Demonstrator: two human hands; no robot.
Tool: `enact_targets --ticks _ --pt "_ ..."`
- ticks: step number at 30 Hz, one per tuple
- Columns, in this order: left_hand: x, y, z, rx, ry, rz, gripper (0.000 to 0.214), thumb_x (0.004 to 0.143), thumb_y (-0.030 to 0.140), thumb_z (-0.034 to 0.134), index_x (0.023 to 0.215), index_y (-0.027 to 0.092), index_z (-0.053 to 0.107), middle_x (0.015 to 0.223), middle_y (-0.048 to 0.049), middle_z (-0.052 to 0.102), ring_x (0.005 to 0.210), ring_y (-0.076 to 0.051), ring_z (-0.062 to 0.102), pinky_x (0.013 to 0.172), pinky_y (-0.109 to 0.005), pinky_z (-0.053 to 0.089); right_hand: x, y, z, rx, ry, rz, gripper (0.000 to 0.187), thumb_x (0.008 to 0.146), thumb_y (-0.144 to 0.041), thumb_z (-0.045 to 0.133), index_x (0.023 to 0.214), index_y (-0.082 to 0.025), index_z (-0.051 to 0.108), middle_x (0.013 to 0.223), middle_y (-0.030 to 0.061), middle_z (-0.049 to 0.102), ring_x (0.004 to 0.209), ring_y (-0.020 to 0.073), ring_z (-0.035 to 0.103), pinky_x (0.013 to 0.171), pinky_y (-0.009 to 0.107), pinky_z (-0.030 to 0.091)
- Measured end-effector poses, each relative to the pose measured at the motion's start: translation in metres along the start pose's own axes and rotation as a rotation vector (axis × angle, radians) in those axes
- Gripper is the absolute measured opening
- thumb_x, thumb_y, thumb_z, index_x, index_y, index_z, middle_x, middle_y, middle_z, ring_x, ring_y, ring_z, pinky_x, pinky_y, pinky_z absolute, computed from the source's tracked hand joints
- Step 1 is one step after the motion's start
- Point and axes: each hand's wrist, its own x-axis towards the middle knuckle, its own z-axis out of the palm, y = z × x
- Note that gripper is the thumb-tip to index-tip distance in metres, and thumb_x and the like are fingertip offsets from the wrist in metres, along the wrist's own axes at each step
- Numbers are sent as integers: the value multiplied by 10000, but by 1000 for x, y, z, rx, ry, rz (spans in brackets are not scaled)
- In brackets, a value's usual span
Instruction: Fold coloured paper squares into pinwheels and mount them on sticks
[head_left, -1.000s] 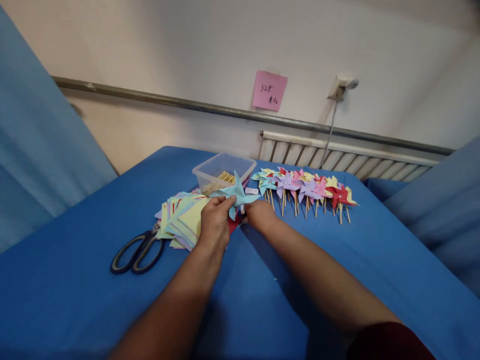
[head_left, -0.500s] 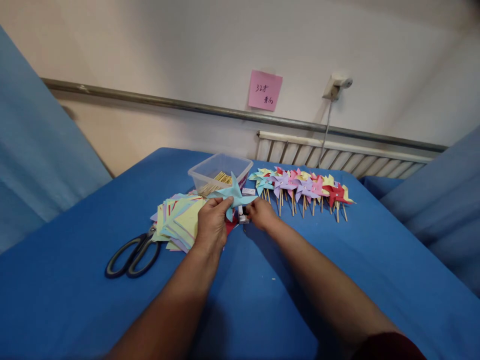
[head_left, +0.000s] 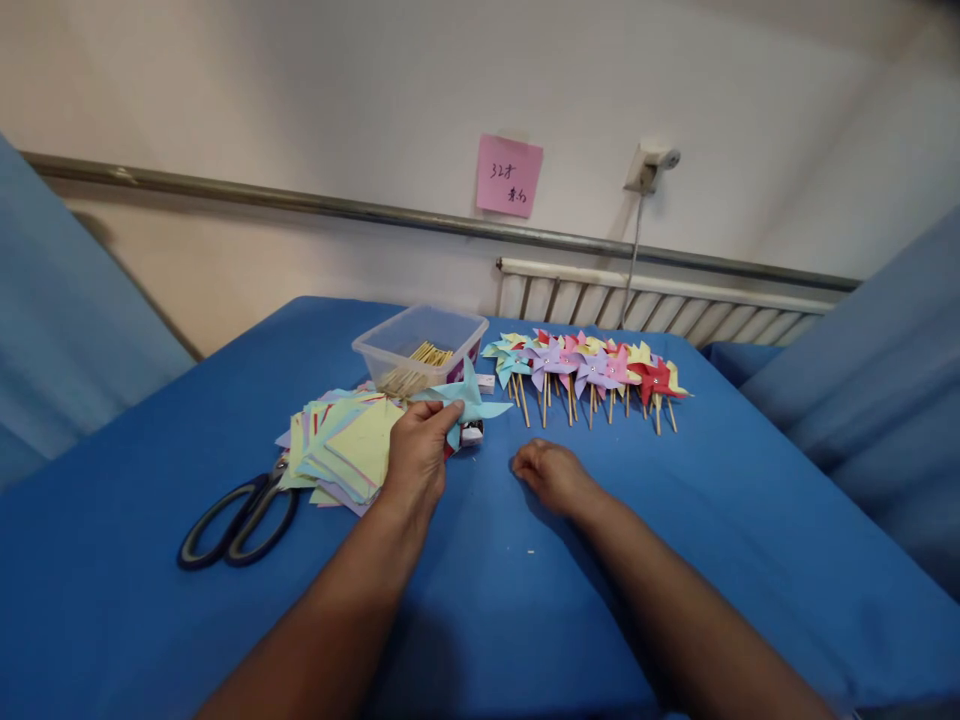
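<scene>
My left hand (head_left: 420, 450) pinches a light blue folded paper pinwheel (head_left: 471, 400) between thumb and fingers, with no stick visible on it. To the right, my right hand (head_left: 551, 475) is closed just over the blue cloth, its fingertips curled together; whatever is in them, if anything, is too small to make out. Beneath the pinwheel a small box (head_left: 472, 433) with dark contents shows in part. A stack of coloured paper squares (head_left: 349, 445) lies left of my left hand, partly hidden by it.
Dark-handled scissors (head_left: 240, 520) lie beside the paper, blades partly under it. Behind stands a clear plastic box (head_left: 375, 350) holding thin wooden sticks (head_left: 429, 354). Finished pinwheels on sticks (head_left: 592, 370) lie in a row at the back right. A radiator (head_left: 652, 300) lines the wall.
My right hand has drawn away from the small box and pinwheel, toward me and to the right. My left hand still holds the pinwheel. The view has shifted slightly to the right.
</scene>
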Motion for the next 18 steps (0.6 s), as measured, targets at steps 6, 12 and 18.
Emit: enact_targets --ticks 6,12,18 --pt "-2 -3 1 76 8 12 284 550 294 801 697 150 607 595 16 601 563 -141 586 527 -251 451 -9 10 -11 -60 93 35 148 850 -131 506 890 -166 644 894 54 669 839 160 597 769 248 412" --pt "-2 -3 2 98 -16 6 274 559 295 799 685 153 601 584 17 591 553 -144 586 524 -258 456 -12 1 -12 -162 84 59 148 856 -172 506 894 -188 648 894 50 671 838 165 604 753 249 405" --pt "-6 -2 5 82 -23 -19 276 559 287 804 668 152 589 566 25 583 518 -128 566 510 -247 445 -9 -2 -6 -207 36 22 229 900 -217 480 1044 -222 659 968 53 661 879 166 610 760 244 416"
